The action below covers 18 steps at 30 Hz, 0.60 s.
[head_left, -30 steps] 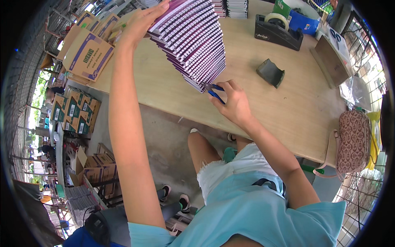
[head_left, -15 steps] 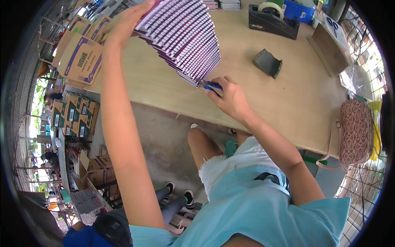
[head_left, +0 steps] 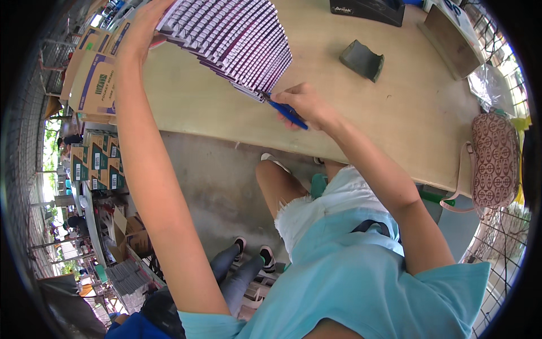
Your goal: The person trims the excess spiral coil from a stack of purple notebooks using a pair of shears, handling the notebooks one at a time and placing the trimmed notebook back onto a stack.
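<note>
A slanted stack of small wire-bound notebooks (head_left: 231, 42) with white and purple edges leans over the far left of the table, its wire coils facing me. My left hand (head_left: 148, 20) is wrapped round the stack's far left end; part of its fingers is cut off by the upper edge of the view. In my right hand (head_left: 306, 104) is a pair of blue-handled pliers (head_left: 291, 116). Their dark jaws touch the near lower corner of the notebooks, at the end of a coil. What lies between the jaws is too small to tell.
On the pale wooden table (head_left: 339, 118) lie a dark curved block (head_left: 362, 60) and a black tape dispenser (head_left: 370, 10). A patterned pouch (head_left: 495, 161) hangs at the right by wire mesh. Cardboard boxes (head_left: 93, 85) stand at the left. Another person's legs (head_left: 240, 277) show below.
The view has shifted, so the table and boxes sit higher. My right hand has turned the pliers, and a long blue handle now points down to the right. My left hand still holds the stack.
</note>
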{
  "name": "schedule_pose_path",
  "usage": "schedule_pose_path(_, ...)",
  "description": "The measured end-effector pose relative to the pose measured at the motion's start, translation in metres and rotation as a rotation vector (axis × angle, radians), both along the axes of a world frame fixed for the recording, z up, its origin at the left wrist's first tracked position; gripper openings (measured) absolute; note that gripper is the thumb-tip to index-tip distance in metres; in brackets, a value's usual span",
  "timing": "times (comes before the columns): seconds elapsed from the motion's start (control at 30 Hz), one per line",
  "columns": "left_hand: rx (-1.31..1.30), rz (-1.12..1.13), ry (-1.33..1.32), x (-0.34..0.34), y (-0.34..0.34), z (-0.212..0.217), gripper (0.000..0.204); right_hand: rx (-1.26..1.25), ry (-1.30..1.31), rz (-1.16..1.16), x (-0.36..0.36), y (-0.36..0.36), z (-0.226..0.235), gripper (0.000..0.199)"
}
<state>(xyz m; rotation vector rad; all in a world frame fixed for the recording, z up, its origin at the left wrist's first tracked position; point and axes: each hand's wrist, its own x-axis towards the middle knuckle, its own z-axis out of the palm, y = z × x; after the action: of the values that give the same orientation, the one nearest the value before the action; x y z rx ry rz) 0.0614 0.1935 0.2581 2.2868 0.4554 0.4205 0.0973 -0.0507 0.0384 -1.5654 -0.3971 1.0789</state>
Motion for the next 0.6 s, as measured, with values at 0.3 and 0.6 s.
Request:
schedule_pose_path(0.3,-0.073,0.013,-0.086,-0.001,-0.013,0.002,0.052,0.129,-1.078,-0.212,-0.024,-0.008,-0.028,0.038)
schedule_pose_path(0.6,-0.035,0.021,-0.094,-0.013,-0.042,0.003,0.051,-0.031,-0.101,0.112,0.028,-0.002,0.003,0.029)
